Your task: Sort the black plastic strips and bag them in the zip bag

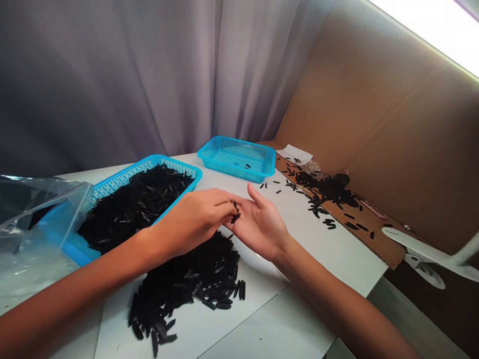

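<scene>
The white work surface (314, 244) abuts a grey curtain (168, 75) at the far side and a brown panel (374, 109) at the right. The left hand (198, 214) is palm down, fingers bent together at a few black pieces (235, 215) over the right hand (264, 224); whether they grip cannot be told. The right hand is palm up, thumb apart, fingers extended. A black pile (194, 279) lies beneath, near side.

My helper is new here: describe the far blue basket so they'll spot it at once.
Find the grey curtain behind the white table. Before it, beyond the person's right hand, stands a blue basket. Unlike the nearer basket to its left, heaped with black pieces, its perforated floor shows.
</scene>
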The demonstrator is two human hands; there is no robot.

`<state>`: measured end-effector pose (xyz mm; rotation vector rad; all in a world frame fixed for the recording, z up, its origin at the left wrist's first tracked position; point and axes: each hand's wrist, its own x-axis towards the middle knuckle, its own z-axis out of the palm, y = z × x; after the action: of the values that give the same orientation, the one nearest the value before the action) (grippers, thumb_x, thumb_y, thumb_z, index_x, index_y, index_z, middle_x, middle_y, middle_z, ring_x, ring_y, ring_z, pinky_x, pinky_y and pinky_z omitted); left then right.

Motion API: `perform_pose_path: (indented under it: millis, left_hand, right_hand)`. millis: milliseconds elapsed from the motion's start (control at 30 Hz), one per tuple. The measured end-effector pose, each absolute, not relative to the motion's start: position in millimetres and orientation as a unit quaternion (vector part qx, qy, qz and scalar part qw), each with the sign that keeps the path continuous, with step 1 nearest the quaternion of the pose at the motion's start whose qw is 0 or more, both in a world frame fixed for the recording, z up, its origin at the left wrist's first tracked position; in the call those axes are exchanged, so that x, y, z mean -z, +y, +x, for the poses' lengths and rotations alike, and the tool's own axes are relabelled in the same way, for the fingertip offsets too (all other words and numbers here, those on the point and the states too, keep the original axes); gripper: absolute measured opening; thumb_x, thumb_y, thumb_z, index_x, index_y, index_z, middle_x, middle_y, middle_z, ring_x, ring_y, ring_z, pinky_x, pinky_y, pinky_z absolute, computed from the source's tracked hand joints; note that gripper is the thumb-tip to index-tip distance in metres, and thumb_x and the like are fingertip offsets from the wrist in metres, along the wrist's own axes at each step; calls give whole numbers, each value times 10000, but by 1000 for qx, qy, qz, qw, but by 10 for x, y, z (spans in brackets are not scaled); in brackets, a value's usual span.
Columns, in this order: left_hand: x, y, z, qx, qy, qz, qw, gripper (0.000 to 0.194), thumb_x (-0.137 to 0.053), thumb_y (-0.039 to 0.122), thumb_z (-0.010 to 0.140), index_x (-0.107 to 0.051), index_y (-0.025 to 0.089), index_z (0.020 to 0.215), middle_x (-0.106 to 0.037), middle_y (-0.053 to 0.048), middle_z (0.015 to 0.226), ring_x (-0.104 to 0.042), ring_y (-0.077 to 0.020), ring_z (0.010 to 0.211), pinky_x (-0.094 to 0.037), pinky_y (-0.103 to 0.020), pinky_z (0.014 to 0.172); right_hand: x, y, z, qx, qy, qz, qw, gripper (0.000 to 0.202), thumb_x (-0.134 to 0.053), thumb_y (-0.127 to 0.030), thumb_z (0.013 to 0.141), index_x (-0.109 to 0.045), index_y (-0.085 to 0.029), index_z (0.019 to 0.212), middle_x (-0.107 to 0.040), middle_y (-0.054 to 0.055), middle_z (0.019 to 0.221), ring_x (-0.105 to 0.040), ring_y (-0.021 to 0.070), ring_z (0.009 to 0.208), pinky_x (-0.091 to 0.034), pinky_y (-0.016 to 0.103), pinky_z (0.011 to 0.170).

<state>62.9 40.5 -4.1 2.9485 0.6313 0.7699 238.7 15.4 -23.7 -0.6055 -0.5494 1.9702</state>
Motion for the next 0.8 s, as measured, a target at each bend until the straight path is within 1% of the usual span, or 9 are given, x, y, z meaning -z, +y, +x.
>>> perform_pose_path:
  millis: [33, 100, 167, 233, 300, 367, 500, 667, 800]
  left_hand:
    - [27, 415, 617, -252, 218, 942, 26, 177, -556, 87, 965, -704, 160, 1027, -747, -62, 1009, -676, -198, 906, -506, -320, 783]
    - [-7, 430, 606, -269, 257, 928, 40, 143, -591, 130, 957, -718, 154, 1017, -749, -56, 941, -674, -201, 852, -502, -328, 754]
    - [-41, 444, 610, -289, 301, 906, 68, 105, -635, 145, 926, -732, 158, 964, -747, -31, 867, -673, -187, 790, -493, -314, 712]
    - [-67, 455, 621, -307, 341, 880, 124, 86, -658, 151, 904, -739, 172, 921, -758, -1, 838, -689, -162, 766, -498, -283, 696]
    - [-85, 457, 634, -318, 365, 854, 193, 87, -659, 162, 903, -742, 186, 913, -773, 22, 835, -711, -136, 764, -518, -245, 706]
    - [-94, 447, 646, -335, 371, 831, 243, 79, -661, 182, 905, -739, 189, 911, -779, 31, 827, -724, -122, 759, -542, -222, 727]
    - [-105, 420, 664, -366, 382, 795, 298, 58, -688, 228, 889, -725, 185, 883, -776, 19, 833, -730, -127, 766, -579, -223, 769]
    - [-91, 423, 675, -393, 400, 748, 355, 112, -707, 297, 877, -693, 186, 873, -739, 6, 849, -712, -142, 775, -599, -256, 763]
    - [-83, 445, 668, -386, 405, 736, 381, 123, -714, 302, 868, -676, 185, 863, -725, 5, 843, -706, -149, 787, -592, -271, 763]
  right_hand:
    - [242, 153, 2383, -810, -233, -246, 479, 522, -351, -510, 1043, -718, -153, 941, -669, 99, 925, -607, 199, 886, -536, 346, 844]
    - [257, 146, 2379, -806, -244, -252, 477, 352, -496, -391, 1009, -727, -153, 892, -673, 90, 934, -618, 192, 912, -538, 346, 889]
    - [273, 136, 2378, -793, -256, -265, 486, 159, -626, -229, 930, -742, -140, 868, -674, 71, 941, -625, 168, 921, -530, 327, 932]
    - [281, 128, 2380, -775, -282, -274, 496, 70, -693, -149, 867, -757, -123, 856, -675, 56, 924, -628, 143, 904, -514, 298, 952]
    - [280, 128, 2385, -751, -323, -287, 499, 65, -729, -169, 855, -763, -115, 850, -678, 49, 883, -622, 127, 857, -505, 270, 916]
    - [277, 136, 2391, -726, -358, -305, 502, 92, -754, -211, 848, -764, -120, 850, -678, 41, 832, -607, 116, 801, -494, 243, 830]
    - [279, 154, 2406, -690, -385, -331, 516, 143, -787, -270, 830, -756, -130, 830, -670, 27, 785, -571, 100, 719, -448, 228, 686]
    - [290, 148, 2410, -655, -409, -354, 528, 188, -829, -303, 786, -752, -145, 854, -687, 23, 777, -564, 102, 685, -394, 240, 621]
    - [295, 140, 2401, -624, -428, -376, 535, 205, -834, -317, 772, -739, -150, 842, -691, 20, 746, -528, 96, 636, -343, 252, 581]
